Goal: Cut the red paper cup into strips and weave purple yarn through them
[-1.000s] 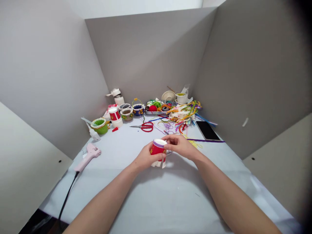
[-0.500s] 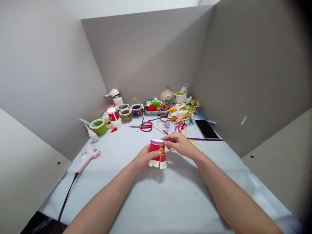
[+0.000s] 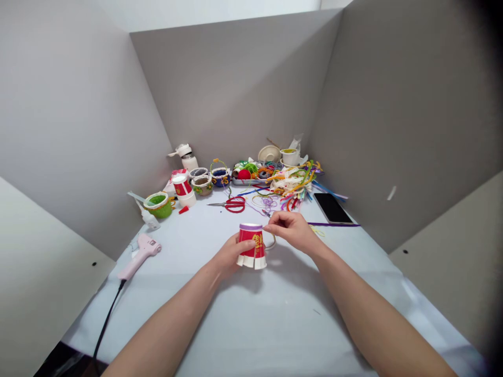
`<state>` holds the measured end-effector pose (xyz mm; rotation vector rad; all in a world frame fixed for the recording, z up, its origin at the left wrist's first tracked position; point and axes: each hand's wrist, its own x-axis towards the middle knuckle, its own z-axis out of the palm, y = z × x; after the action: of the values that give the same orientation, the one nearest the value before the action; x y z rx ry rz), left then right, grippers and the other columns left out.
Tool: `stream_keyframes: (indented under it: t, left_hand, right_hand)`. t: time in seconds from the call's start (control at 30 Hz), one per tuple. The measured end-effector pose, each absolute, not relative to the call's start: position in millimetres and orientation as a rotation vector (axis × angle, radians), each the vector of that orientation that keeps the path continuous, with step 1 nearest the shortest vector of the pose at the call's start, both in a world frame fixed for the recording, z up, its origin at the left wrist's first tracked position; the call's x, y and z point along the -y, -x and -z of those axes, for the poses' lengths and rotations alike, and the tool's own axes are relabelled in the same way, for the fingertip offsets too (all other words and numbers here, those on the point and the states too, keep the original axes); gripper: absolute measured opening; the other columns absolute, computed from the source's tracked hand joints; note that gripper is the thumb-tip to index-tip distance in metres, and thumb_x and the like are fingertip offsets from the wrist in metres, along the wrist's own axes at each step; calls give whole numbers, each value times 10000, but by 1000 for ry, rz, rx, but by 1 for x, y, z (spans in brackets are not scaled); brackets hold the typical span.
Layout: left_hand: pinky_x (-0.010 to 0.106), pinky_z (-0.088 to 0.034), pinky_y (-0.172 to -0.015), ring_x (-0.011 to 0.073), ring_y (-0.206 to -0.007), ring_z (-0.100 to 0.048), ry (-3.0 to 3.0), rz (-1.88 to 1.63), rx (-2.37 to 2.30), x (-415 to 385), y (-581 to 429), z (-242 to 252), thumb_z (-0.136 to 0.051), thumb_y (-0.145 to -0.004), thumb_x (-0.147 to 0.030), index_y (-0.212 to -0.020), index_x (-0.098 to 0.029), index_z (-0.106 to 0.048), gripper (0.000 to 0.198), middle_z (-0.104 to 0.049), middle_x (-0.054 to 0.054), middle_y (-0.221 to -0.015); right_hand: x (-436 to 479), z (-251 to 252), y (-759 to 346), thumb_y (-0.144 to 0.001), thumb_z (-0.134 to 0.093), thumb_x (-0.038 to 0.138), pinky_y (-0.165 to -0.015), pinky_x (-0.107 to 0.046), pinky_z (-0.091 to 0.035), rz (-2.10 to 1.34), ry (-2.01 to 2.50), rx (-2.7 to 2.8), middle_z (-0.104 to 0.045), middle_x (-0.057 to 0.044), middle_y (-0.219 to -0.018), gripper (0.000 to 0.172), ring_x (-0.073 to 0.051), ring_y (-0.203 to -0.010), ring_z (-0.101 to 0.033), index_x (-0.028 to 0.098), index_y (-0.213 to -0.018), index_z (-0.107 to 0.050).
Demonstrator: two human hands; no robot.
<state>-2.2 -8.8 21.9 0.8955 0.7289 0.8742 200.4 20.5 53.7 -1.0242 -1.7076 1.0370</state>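
Note:
A red paper cup with gold print is held upside down in my left hand, fingers wrapped round its left side and thumb across the front. Its white lower edge is cut into flaps that spread slightly outward. A purple yarn band circles the cup near its top. My right hand is closed in a pinch just right of that band, on what looks like the fine purple yarn. Partly hidden behind the cup, a thin pale ring shows below my right fingers. Loose purple yarn lies tangled beyond.
Red-handled scissors lie behind the cup. To the left are a pink glue gun with a black cord, a glue bottle and a green pot. A phone and a pile of colourful strips sit at the right.
The cup has shifted slightly left and turned a little in my left hand. My right hand has moved slightly right, off the cup's rim, and its fingers have curled in more.

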Motion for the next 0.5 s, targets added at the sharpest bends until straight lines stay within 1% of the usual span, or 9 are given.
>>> stream_keyframes:
  t: [0.27,0.5]
  left_hand:
    - [353,-539,-738,244,-782,-707,-861,-904,-699,10,2,-19,-932,-534,-466,-1018,-92,-662,668,-741,110,-888]
    - [342,-542,-719,239,-774,-710,-832,-904,-653,11,1,-19,-930,-547,-466,-1023,-99,-665,657,-747,110,-897]
  right_hand:
    - [-20,-51,-199,-768,-743,503,-546,-255,-324,-1092,992,1729,-541,20,-628,362,-107,-583,-417,157,-719,-649]
    - [-20,-50,-198,-780,-746,483,-599,-258,-382,-1226,936,1678,-608,6,-676,334,-119,-626,-493,161,-742,-663]
